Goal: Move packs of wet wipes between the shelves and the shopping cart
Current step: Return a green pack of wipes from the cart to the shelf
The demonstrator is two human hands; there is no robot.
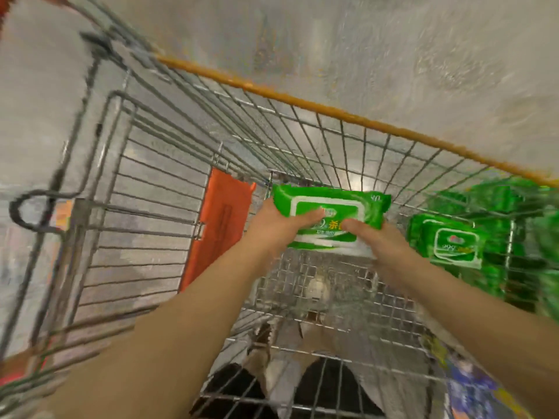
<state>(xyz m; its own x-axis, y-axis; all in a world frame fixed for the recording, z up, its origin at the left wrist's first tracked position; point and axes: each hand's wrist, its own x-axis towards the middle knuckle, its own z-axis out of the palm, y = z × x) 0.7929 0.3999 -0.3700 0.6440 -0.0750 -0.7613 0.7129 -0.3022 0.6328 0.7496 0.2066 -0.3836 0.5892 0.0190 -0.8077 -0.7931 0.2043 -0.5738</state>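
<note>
Head view: left hand (279,223) and right hand (382,246) are close together, both gripping one green wipes pack (329,217) by its near edge, thumbs on the label face, held inside the cart (181,164) above the wire floor. My read is the pack is either going down or coming out, can't tell which; if placing, lower it flat onto the mesh and only then let go, keeping it off the orange flap (217,225) on the left. Farther right, more green packs (453,243) sit stacked just past the side wires, blurred, likely the shelf.
</note>
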